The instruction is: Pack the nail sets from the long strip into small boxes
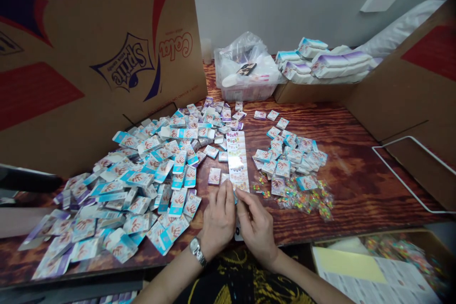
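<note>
My left hand (pixel 220 216) and my right hand (pixel 257 226) meet at the near edge of the table. A long white strip printed with small coloured pictures (pixel 238 159) runs out from under them, away from me. The left fingers are pressed together and point forward at the strip's left side. The right thumb and fingers are curled in a pinch against them. A sliver of blue shows between the fingertips, but what they grip is mostly hidden. Just beyond the left fingertips lies a small white box (pixel 214 176).
Small blue, white and purple boxes (pixel 138 178) are heaped on the left. Closed boxes (pixel 283 168) and clear candy packets (pixel 306 199) lie right. Large cartons (pixel 171 19) flank the table (pixel 342 152). Behind are a bagged plastic basket (pixel 245 92) and wrapped bundles (pixel 340 64).
</note>
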`<state>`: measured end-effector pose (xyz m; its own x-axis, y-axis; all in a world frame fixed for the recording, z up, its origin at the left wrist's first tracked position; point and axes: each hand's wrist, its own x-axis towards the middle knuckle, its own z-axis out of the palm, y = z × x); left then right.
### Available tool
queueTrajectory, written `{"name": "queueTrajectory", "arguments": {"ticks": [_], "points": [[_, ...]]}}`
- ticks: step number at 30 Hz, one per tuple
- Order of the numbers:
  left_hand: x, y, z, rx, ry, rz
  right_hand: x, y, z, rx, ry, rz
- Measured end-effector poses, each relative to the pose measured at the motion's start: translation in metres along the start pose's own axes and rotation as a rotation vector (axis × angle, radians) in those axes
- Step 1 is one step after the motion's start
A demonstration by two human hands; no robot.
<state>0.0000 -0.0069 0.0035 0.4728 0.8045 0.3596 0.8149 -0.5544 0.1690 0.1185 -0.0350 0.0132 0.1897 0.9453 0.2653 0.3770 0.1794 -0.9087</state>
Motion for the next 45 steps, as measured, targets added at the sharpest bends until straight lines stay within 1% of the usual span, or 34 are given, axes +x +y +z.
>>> {"name": "queueTrajectory", "arguments": {"ticks": [2, 5, 6, 9, 13, 15, 17, 20, 21, 23, 25, 26, 27, 29, 30, 31, 32, 33, 34, 35, 36, 37, 38, 39, 41, 43, 45], "points": [[0.0, 0.0, -0.001, -0.015, -0.01, -0.004, -0.001, 0.001, 0.0, 0.051, -0.004, 0.051], [-0.002, 0.002, 0.0, -0.049, -0.03, 0.003, -0.002, 0.003, 0.001, 0.165, -0.016, 0.2], [-0.003, 0.004, 0.001, -0.065, -0.03, -0.002, -0.002, 0.003, 0.001, 0.176, -0.022, 0.215], [-0.003, 0.007, 0.004, -0.127, -0.004, -0.057, -0.003, 0.003, 0.003, 0.156, -0.045, 0.19], [0.003, 0.006, 0.003, -0.273, 0.035, -0.121, -0.001, 0.006, 0.002, 0.308, -0.101, 0.253], [0.007, 0.004, 0.001, -0.344, 0.028, -0.136, 0.002, 0.008, -0.001, 0.311, -0.108, 0.24], [0.009, 0.003, 0.0, -0.373, 0.029, -0.138, 0.004, 0.009, -0.004, 0.197, -0.124, 0.166], [0.011, 0.004, 0.003, -0.349, 0.043, -0.122, 0.006, 0.006, -0.004, 0.015, -0.166, 0.047], [0.012, 0.004, 0.003, -0.335, 0.038, -0.112, 0.007, 0.006, -0.003, -0.002, -0.166, 0.041], [0.014, 0.005, 0.003, -0.325, 0.007, -0.083, 0.013, 0.007, -0.006, 0.03, -0.158, 0.087], [0.016, 0.003, 0.002, -0.334, -0.037, -0.051, 0.025, 0.015, -0.019, 0.088, -0.102, 0.159], [0.016, 0.002, 0.002, -0.339, -0.062, -0.035, 0.034, 0.022, -0.031, 0.096, -0.046, 0.186], [0.014, 0.0, 0.002, -0.338, -0.083, -0.015, 0.045, 0.031, -0.048, 0.077, 0.049, 0.2], [0.008, -0.003, 0.006, -0.315, -0.118, 0.042, 0.07, 0.052, -0.088, -0.074, 0.253, 0.182], [0.004, -0.005, 0.01, -0.295, -0.139, 0.077, 0.082, 0.063, -0.108, -0.168, 0.333, 0.159], [0.0, -0.006, 0.014, -0.269, -0.161, 0.107, 0.093, 0.073, -0.126, -0.273, 0.385, 0.147], [-0.004, -0.007, 0.018, -0.239, -0.183, 0.128, 0.103, 0.081, -0.141, -0.399, 0.4, 0.144], [-0.008, -0.007, 0.023, -0.208, -0.198, 0.142, 0.111, 0.087, -0.149, -0.533, 0.379, 0.118], [-0.01, -0.007, 0.026, -0.18, -0.209, 0.153, 0.116, 0.09, -0.151, -0.65, 0.342, 0.065], [-0.012, -0.006, 0.029, -0.159, -0.213, 0.161, 0.119, 0.09, -0.147, -0.735, 0.271, -0.005], [-0.013, -0.006, 0.031, -0.144, -0.21, 0.167, 0.12, 0.088, -0.137, -0.786, 0.169, -0.089], [-0.013, -0.005, 0.032, -0.133, -0.208, 0.172, 0.12, 0.085, -0.122, -0.799, 0.046, -0.174], [-0.013, -0.005, 0.032, -0.127, -0.207, 0.176, 0.119, 0.082, -0.104, -0.776, -0.13, -0.254], [-0.012, -0.005, 0.031, -0.122, -0.21, 0.177, 0.118, 0.079, -0.086, -0.758, -0.304, -0.308], [-0.011, -0.005, 0.03, -0.116, -0.219, 0.177, 0.117, 0.077, -0.055, -0.754, -0.544, -0.363], [-0.011, -0.006, 0.029, -0.112, -0.231, 0.183, 0.118, 0.081, -0.035, -0.766, -0.675, -0.372], [-0.012, -0.007, 0.03, -0.109, -0.241, 0.189, 0.119, 0.087, -0.026, -0.766, -0.716, -0.377]]}}
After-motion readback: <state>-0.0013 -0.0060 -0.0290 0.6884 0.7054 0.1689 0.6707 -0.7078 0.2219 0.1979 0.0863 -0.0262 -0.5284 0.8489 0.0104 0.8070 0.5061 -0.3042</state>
